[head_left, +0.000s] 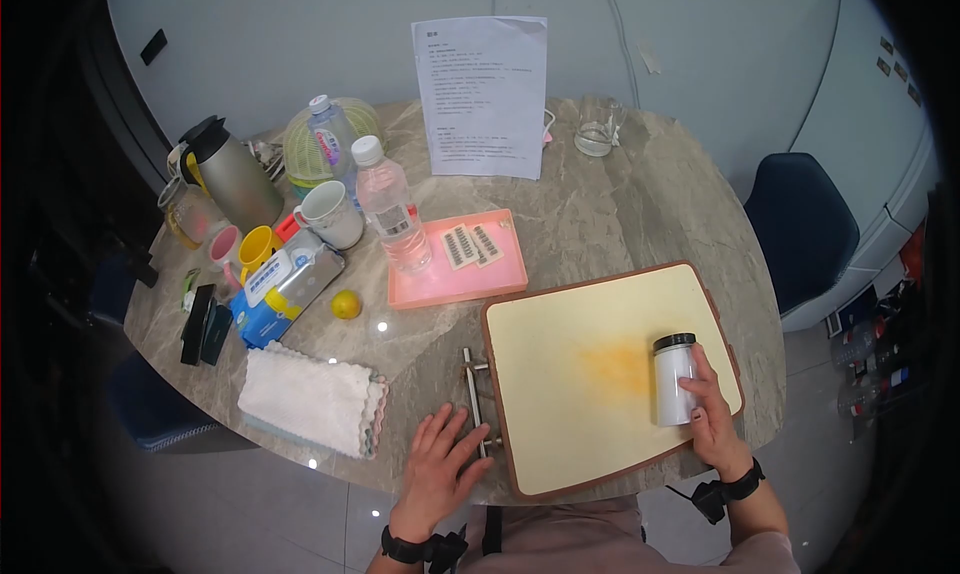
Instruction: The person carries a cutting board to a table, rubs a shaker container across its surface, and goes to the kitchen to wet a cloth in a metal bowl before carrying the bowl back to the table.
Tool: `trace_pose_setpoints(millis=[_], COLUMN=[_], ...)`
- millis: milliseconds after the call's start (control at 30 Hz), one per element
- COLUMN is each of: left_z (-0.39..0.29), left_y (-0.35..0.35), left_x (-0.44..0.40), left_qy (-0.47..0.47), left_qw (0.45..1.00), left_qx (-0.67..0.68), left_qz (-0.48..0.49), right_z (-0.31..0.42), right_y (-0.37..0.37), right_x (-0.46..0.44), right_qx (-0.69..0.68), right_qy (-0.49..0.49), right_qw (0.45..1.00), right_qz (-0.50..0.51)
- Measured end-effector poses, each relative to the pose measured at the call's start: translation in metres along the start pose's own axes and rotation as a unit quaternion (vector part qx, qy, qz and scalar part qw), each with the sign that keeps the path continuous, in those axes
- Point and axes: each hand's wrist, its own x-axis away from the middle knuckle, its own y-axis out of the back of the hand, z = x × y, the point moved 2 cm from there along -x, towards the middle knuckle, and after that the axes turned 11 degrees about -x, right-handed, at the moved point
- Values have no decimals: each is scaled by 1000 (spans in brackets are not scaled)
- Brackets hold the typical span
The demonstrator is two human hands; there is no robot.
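My right hand (711, 410) is wrapped around the right side of a jar (673, 386) with a black lid and a whitish body. The jar stands upright on the right part of a cream cutting board (545, 394) with a brown rim. A yellow-orange stain (615, 364) marks the board left of the jar. My left hand (440, 462) rests palm down with fingers spread by the table's front edge, its fingertips close to a metal bar handle (474, 404) at the board's left side. Whether they touch the handle I cannot tell.
Behind the board lies a pink tray (460, 286) with a clear bottle (392, 209). Folded white cloths (305, 396), a tissue pack (287, 292), a yellow-green citrus fruit (346, 304), mugs (331, 217) and a thermos jug (235, 179) are left. A printed sheet (482, 99) and glass (594, 129) stand behind.
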Motion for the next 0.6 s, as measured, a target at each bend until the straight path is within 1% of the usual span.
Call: trace_pose_setpoints(millis=[133, 267, 333, 467, 567, 600], left_z=[0, 1, 1, 1, 1, 1], left_y=[0, -1, 0, 0, 1, 1], left_x=[0, 1, 1, 1, 1, 1], left_qy=[0, -7, -9, -12, -13, -14], left_qw=[1000, 1000, 1000, 1000, 1000, 1000], left_qx=[4, 6, 6, 8, 11, 10], left_qz=[-4, -11, -13, -14, -15, -14], right_z=[1, 15, 27, 49, 69, 71], right_y=[2, -12, -24, -47, -71, -79], right_x=[1, -16, -25, -44, -54, -57], right_qx=[18, 126, 191, 243, 330, 332], right_qy=[-8, 18, 40, 80, 94, 112], right_qw=[1000, 990, 977, 958, 922, 918], right_qz=[-5, 56, 85, 128, 180, 183])
